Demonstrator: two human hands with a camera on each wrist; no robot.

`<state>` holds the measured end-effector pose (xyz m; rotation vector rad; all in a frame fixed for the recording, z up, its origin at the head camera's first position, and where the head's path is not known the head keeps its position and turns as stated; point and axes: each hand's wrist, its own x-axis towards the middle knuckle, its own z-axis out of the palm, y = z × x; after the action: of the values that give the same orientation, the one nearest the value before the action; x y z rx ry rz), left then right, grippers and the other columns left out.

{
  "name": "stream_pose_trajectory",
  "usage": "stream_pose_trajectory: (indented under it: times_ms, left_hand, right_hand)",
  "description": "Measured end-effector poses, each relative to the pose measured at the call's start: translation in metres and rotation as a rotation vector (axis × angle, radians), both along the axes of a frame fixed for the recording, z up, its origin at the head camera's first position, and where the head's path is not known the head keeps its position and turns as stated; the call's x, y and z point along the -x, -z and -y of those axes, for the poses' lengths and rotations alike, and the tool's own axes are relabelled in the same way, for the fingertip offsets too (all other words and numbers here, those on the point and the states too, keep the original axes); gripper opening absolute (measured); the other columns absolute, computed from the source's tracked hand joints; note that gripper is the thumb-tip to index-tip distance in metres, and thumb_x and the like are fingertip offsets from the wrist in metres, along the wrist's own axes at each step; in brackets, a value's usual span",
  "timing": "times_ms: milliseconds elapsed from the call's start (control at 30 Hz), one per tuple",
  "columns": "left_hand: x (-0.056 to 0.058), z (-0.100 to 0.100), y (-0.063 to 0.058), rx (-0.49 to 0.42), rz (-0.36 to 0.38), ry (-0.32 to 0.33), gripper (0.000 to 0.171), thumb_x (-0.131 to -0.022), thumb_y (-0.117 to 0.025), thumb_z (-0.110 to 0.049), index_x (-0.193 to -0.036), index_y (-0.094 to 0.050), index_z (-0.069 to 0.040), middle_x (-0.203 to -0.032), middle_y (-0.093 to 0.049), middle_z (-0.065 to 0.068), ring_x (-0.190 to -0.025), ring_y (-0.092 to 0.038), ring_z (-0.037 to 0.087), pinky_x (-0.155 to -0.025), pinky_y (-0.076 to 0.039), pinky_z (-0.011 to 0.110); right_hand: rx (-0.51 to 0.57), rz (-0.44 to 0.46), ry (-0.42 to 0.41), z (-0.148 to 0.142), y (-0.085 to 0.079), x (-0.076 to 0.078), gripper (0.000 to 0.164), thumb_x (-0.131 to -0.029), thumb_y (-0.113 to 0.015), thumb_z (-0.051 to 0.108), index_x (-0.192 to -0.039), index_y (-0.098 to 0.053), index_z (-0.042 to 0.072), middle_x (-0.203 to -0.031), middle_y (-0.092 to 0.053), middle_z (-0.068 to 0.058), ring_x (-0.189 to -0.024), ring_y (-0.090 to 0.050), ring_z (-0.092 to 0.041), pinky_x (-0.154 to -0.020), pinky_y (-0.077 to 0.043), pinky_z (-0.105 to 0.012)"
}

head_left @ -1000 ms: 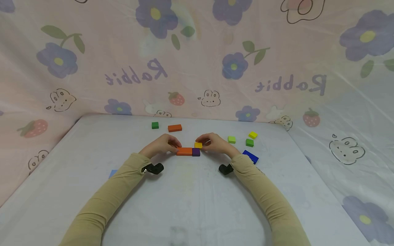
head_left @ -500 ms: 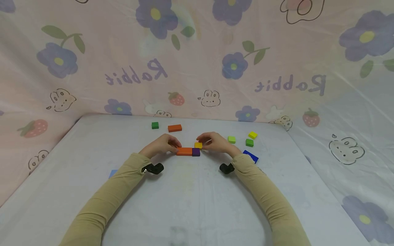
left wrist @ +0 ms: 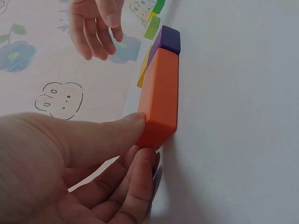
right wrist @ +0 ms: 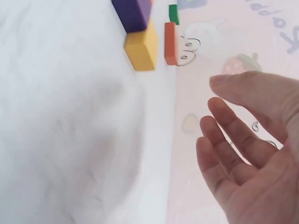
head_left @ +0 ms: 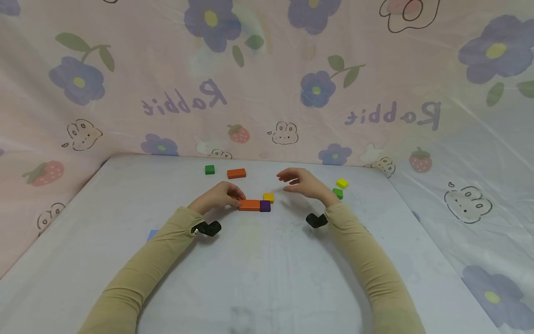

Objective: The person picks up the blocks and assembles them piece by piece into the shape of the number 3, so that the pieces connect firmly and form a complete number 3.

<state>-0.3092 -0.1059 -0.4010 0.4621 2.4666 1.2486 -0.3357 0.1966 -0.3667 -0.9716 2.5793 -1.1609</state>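
An orange rectangular block [head_left: 249,205] lies on the white table, its right end against a small purple block [head_left: 265,206]. Right behind the purple one sits a yellow-orange block [head_left: 268,198], seen in the right wrist view as a yellow cube [right wrist: 142,48] meeting the purple block [right wrist: 132,15]. My left hand [head_left: 218,195] pinches the left end of the orange block; in the left wrist view the thumb [left wrist: 117,133] presses its side, fingers curled at the end face. My right hand [head_left: 306,183] hovers to the right behind the yellow-orange block, fingers loosely bent and holding nothing.
At the back lie a dark green block [head_left: 210,170] and a red-orange block [head_left: 236,173]. To the right are a yellow block [head_left: 342,183] and a green block [head_left: 337,193]. A light blue block [head_left: 152,235] is partly hidden by the left sleeve. A patterned cloth [head_left: 258,106] hangs behind.
My right hand has let go of the yellow-orange block and moved up and right, now covering the light green and dark blue blocks. My left hand stays on the orange block.
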Motion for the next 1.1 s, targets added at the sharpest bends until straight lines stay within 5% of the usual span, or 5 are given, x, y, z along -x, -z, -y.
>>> stream_pose_trajectory:
  times_ms: [533,900,1100]
  left_hand:
    - [-0.001,0.0,-0.002,0.011,-0.01,0.012,0.019,-0.086,-0.071,-0.008,-0.105,-0.069,-0.005,-0.096,-0.065,0.006,-0.086,-0.055,0.02,-0.077,-0.046,0.028]
    - [-0.002,0.0,-0.002,0.018,-0.006,0.005,0.02,-0.085,-0.072,-0.008,-0.105,-0.069,-0.005,-0.096,-0.065,0.005,-0.086,-0.055,0.02,-0.077,-0.047,0.029]
    - [-0.001,0.0,-0.002,0.014,-0.003,0.01,0.019,-0.086,-0.071,-0.008,-0.104,-0.069,-0.006,-0.097,-0.065,0.005,-0.087,-0.055,0.02,-0.078,-0.046,0.029]
  right_hand:
    - [0.031,-0.019,0.098,-0.04,-0.017,0.002,0.041,-0.089,-0.066,0.004,-0.128,-0.055,0.001,-0.126,-0.056,-0.019,-0.117,-0.05,-0.038,-0.1,-0.039,-0.046]
    - [0.039,0.0,0.126,-0.061,-0.008,0.007,0.04,-0.089,-0.064,-0.003,-0.127,-0.053,-0.003,-0.126,-0.053,-0.026,-0.118,-0.048,-0.044,-0.101,-0.037,-0.049]
    - [0.014,0.047,0.148,-0.059,-0.026,-0.012,0.041,-0.089,-0.062,-0.004,-0.128,-0.051,-0.009,-0.127,-0.05,-0.032,-0.119,-0.047,-0.045,-0.101,-0.035,-0.052]
